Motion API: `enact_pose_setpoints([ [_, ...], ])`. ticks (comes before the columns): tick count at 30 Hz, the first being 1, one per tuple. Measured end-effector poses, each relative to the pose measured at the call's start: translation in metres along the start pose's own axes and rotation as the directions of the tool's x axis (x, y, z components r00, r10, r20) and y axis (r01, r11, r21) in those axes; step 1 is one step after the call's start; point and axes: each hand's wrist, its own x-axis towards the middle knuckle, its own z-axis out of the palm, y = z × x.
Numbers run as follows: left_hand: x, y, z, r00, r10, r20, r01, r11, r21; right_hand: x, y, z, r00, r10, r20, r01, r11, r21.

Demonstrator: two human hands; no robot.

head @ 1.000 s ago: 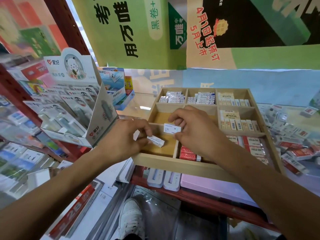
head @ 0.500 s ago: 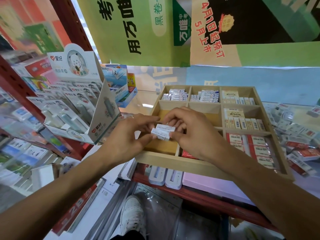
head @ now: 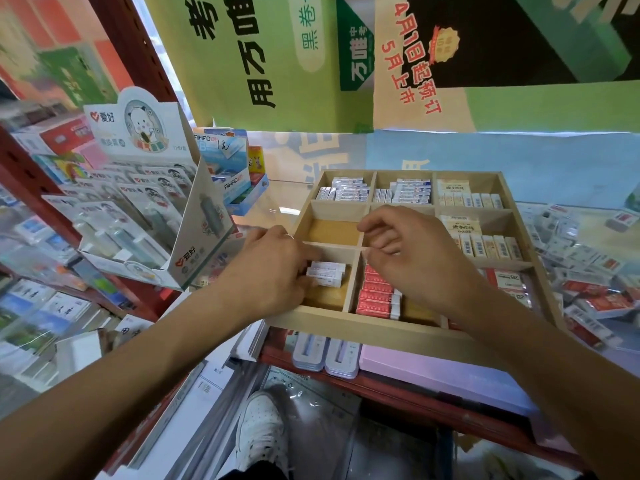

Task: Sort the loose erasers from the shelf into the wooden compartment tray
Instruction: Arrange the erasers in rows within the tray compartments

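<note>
big green and orange posters [head: 311, 57] hang at the back, above a shop shelf [head: 433, 393] with a red front edge. on the shelf sits the wooden tray [head: 374, 329], split into nine boxes. to the right of the tray, loose erasers [head: 588, 271] lie in a heap on the shelf. to the left stands a white card display box [head: 194, 216] full of packs. the back row of the tray holds white and blue erasers and pale yellow ones. red erasers [head: 377, 296] fill the front middle box. the left hand [head: 273, 271] reaches into the front left box, and its fingers pinch a small stack of white erasers [head: 327, 273] there, just above the box floor or on it, i cannot tell which. the right hand [head: 412, 251] hangs over the middle of the tray with fingers loosely curled and nothing in it. the middle left box shows only its bare wooden floor. a white shoe [head: 261, 431] shows on the floor below.
</note>
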Motion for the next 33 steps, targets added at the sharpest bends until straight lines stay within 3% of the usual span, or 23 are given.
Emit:
enact_pose_setpoints([
  [2,0.005,0.003,0.004,0.998,-0.052,-0.017,0.053,0.998,0.021,-0.001,0.001,0.000,1.000,-0.018,0.007,0.018,0.999,-0.033],
  [10,0.006,0.015,0.013,0.976,-0.198,-0.089,0.168,0.949,-0.267,-0.005,0.006,-0.008,0.998,-0.054,0.026,0.057,0.992,-0.108],
  [21,0.001,0.028,0.000,0.982,-0.189,-0.027,0.178,0.957,-0.231,-0.026,0.005,-0.031,0.995,-0.089,0.043,0.096,0.976,-0.197],
  [26,-0.004,0.039,-0.016,0.977,-0.109,-0.181,0.043,0.941,-0.334,-0.050,-0.001,-0.051,0.992,-0.115,0.046,0.122,0.973,-0.196],
  [30,0.005,0.080,-0.027,0.984,-0.002,-0.180,-0.095,0.844,-0.528,-0.079,0.002,-0.076,0.997,-0.061,0.042,0.070,0.967,-0.246],
  [33,0.019,0.119,-0.029,0.978,0.110,-0.179,-0.194,0.797,-0.572,-0.104,0.017,-0.105,0.999,0.039,-0.021,-0.044,0.964,-0.263],
])
